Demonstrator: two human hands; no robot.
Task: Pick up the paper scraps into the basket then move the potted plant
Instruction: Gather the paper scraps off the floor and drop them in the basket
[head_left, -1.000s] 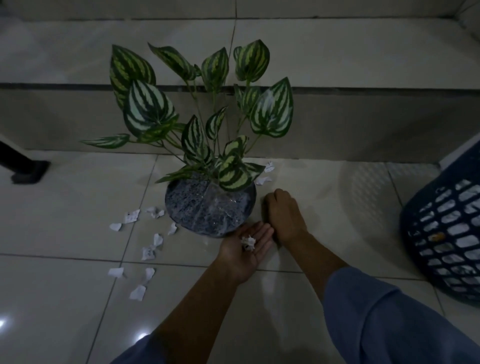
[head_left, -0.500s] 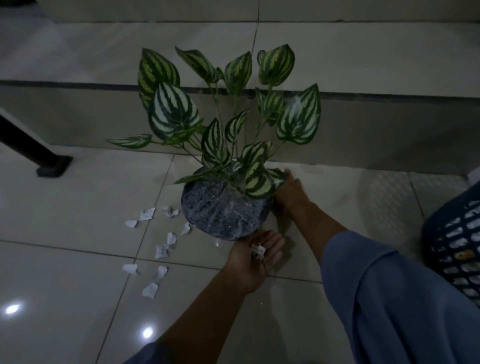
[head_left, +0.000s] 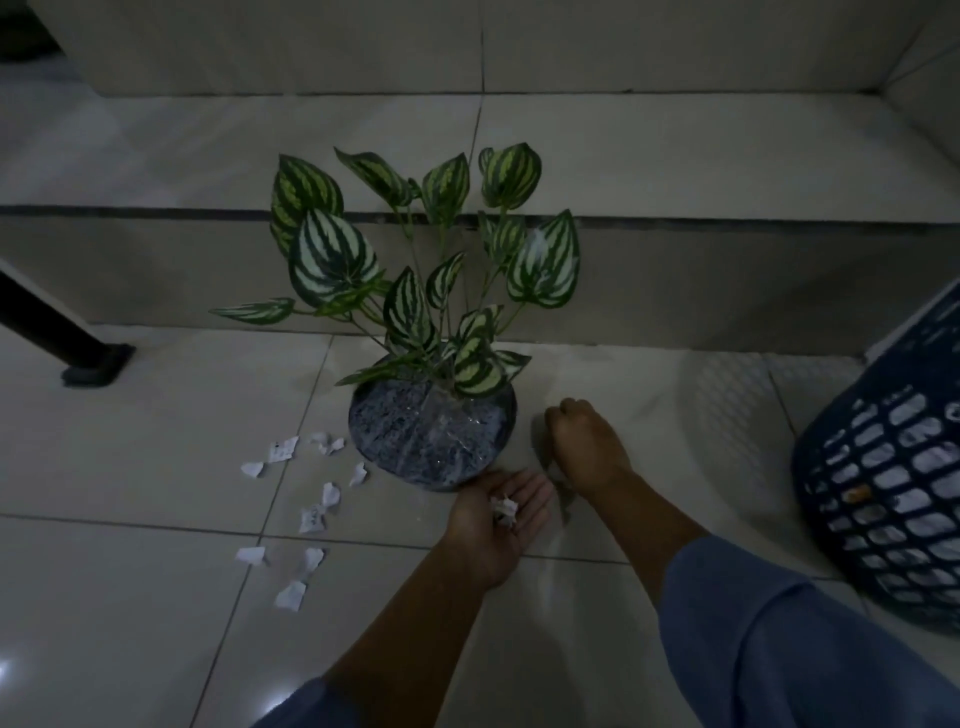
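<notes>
The potted plant (head_left: 431, 441), striped green leaves in a dark speckled round pot, stands on the tiled floor mid-frame. Several white paper scraps (head_left: 311, 519) lie on the floor left of the pot. My left hand (head_left: 483, 545) rests palm up just in front of the pot, cupping a small bunch of paper scraps (head_left: 504, 510). My right hand (head_left: 587, 447) hovers low to the right of the pot, knuckles up and fingers curled closed; what is inside is hidden. The dark blue slotted basket (head_left: 883, 483) stands at the right edge.
A raised tiled step (head_left: 675, 275) runs across right behind the plant. A black furniture leg with a foot (head_left: 88, 364) stands at the far left. Bare floor tiles lie between the pot and the basket.
My right hand reached behind the pot's right side and has drawn back with fingers closed. The two scraps that lay there no longer show. The left hand stayed put.
</notes>
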